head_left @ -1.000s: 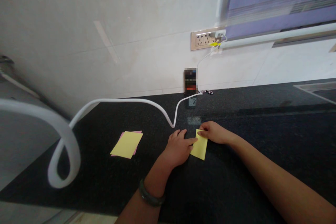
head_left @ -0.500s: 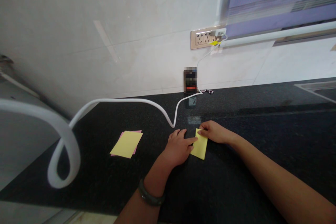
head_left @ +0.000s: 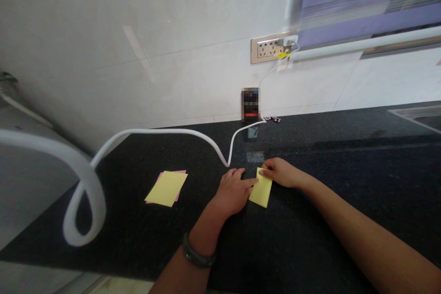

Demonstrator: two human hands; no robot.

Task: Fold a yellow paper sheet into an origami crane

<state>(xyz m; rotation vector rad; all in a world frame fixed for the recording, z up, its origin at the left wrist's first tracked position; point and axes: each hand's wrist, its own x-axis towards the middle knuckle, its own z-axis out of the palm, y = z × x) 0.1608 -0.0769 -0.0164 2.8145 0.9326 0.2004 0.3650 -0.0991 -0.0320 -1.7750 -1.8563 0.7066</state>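
A small folded piece of yellow paper [head_left: 262, 191] lies slightly tilted on the dark counter between my hands. My right hand [head_left: 275, 171] pinches its top edge, with the thumb on the paper's face and the other fingers behind. At the left edge, the index finger and thumb of my left hand [head_left: 234, 190] hold the paper. The other left fingers spread over the counter. Further left lie flat sheets: a yellow sheet [head_left: 167, 188] on top, with pink paper [head_left: 178, 196] showing from under it.
A thick white cable [head_left: 172, 132] loops across the counter [head_left: 138, 248] from the left. By the wall stands a pixelated dark object [head_left: 251, 105]; a thin wire rises from there towards the socket panel [head_left: 263, 49]. A sink edge [head_left: 413, 112] shows at the far right.
The folded yellow paper's lower end has shifted slightly up and left. Both hands keep nearly the same places, and the sheets at the left stay put.
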